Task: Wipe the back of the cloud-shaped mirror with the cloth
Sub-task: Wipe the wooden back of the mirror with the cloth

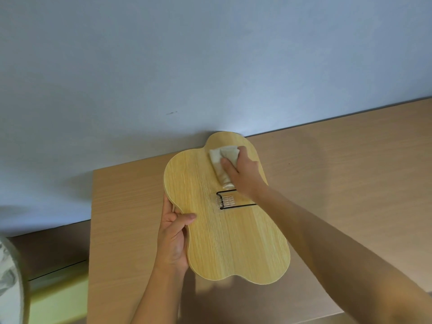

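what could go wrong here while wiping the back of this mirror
1. The cloth under the right hand sits just above the black wire stand; a downward stroke could snag on it.
2. Only the left hand steadies the mirror by one edge, so a firm push might tilt or slide it on the table.

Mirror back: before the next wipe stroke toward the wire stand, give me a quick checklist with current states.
1. Left hand grips the mirror at its left edge: ok.
2. Right hand presses the cloth on the wooden back: ok.
3. Cloth starts near the far lobe: ok.
4. Wire stand lies in the stroke's path, right below the cloth: not ok.
5. Mirror supported by the table: cannot tell.
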Demonstrator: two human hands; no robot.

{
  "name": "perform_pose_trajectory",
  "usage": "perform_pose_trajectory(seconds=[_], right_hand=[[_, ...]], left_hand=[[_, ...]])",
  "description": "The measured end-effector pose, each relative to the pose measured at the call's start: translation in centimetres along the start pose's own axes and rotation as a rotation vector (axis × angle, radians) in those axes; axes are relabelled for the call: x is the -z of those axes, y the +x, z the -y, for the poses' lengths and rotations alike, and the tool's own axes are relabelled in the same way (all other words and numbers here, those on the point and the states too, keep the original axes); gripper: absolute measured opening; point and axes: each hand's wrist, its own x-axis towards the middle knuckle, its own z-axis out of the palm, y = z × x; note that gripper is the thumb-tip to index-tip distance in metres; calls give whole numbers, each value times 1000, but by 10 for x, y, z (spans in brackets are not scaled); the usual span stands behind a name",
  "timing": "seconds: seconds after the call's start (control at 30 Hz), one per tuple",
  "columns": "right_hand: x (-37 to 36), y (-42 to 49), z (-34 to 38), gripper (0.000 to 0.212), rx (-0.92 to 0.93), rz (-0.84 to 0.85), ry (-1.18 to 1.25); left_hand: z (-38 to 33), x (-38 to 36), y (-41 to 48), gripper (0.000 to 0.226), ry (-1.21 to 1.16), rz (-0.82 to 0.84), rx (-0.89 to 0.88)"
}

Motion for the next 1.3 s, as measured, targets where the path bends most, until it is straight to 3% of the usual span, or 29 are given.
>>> perform_pose_trajectory(seconds=[0.37,0.5,0.67,0.83,1.03,1.17,1.23,1.3], right_hand=[[46,14,-105,32,-284,-316,-480],[35,11,-52,31,-205,-358,-305],[-15,9,38,23,29,-70,97],[-17,17,8,21,15,-92,2],[23,27,-61,27,-299,-210,-279],[40,36,-56,27,-401,-311,-414],[38,45,-35,29,-361,-354,-315],[25,50,-7,30,-229,-261,-91]], left_hand=[[1,-3,3,79,-15,20,9],[1,3,-10,80,-16,4,0],[-2,2,-4,81,-18,9,-12],[-2,-3,-2,84,-8,16,2],[-2,-2,-2,86,-26,32,4],[0,-2,-1,83,-37,49,-4],[0,-1,-1,83,-47,43,-4],[1,1,0,83,-48,47,-9]])
